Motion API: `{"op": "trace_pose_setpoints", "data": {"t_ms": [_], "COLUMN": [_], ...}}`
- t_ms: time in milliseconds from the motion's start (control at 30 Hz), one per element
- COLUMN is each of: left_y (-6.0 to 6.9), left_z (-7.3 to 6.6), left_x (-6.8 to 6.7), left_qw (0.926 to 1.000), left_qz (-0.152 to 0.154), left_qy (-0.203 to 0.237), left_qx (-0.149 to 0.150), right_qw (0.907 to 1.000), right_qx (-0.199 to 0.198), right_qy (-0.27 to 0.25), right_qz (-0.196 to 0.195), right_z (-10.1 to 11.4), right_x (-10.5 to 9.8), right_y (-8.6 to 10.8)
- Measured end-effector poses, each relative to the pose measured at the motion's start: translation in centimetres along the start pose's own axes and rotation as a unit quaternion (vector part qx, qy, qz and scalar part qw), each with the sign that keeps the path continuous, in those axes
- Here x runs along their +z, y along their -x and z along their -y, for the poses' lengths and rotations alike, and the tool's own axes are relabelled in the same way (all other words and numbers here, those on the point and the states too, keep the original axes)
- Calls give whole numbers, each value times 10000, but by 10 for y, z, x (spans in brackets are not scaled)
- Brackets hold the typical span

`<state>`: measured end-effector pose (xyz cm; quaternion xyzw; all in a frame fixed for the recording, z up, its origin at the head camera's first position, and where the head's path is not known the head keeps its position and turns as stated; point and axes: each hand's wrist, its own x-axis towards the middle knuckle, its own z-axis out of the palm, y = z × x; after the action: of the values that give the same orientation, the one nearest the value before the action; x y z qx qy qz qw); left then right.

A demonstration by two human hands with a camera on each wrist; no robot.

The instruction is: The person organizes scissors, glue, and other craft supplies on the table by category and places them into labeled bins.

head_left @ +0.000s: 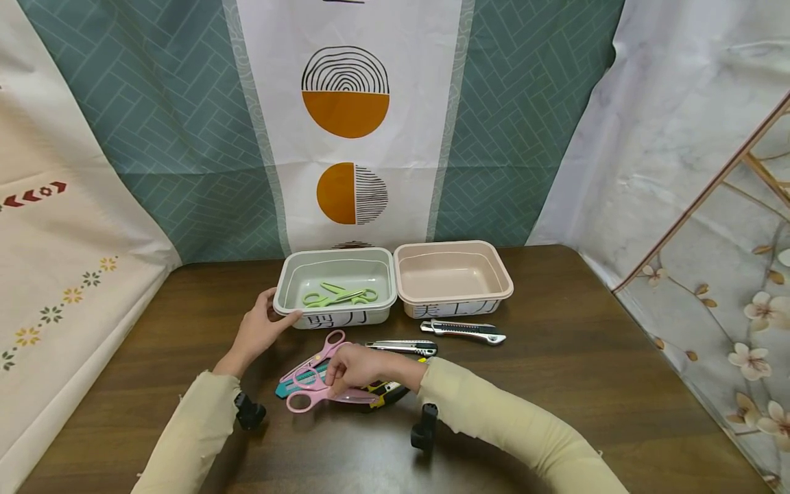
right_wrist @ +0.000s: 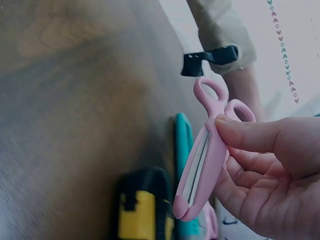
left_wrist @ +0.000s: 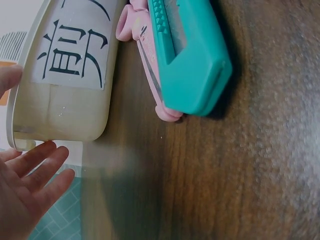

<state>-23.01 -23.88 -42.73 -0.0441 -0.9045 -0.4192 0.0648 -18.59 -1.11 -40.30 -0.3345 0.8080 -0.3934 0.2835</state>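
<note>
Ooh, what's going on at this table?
Someone's right hand pinches pink-handled scissors, while their left hand touches a pale green rectangular tub with light green scissors inside. A beige rectangular tub sits beside it. On the brown wooden table are a second pink pair, a teal cutter, a yellow-and-black cutter and a white-and-black cutter.

You have a dark wood-grain table [head_left: 555,412] bearing a pale green tub [head_left: 378,312], a beige tub [head_left: 447,278], two black-and-white utility knives [head_left: 463,331], a yellow-and-black utility knife [head_left: 390,393], a teal utility knife [head_left: 287,388] and pink scissors [head_left: 313,360]
</note>
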Motion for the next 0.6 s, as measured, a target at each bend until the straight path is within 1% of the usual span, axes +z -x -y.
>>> {"op": "trace_pose_setpoints", "data": {"t_ms": [133,367,600], "left_y": [0,0,0], "left_z": [-1,-1,-1], "left_x": [0,1,-1], "left_qw": [10000,10000,9999], "left_qz": [14,21,57], "left_qy": [-36,-48,-17], "left_qx": [-35,-68,-85], "right_qw": [9998,9998,9997], "right_qx": [-9,-41,138], "right_qy": [150,218,127], "right_qz": [-95,2,-168], "right_z": [1,2,4], "right_x": [-12,-28,-39], "right_y": [2,5,7]}}
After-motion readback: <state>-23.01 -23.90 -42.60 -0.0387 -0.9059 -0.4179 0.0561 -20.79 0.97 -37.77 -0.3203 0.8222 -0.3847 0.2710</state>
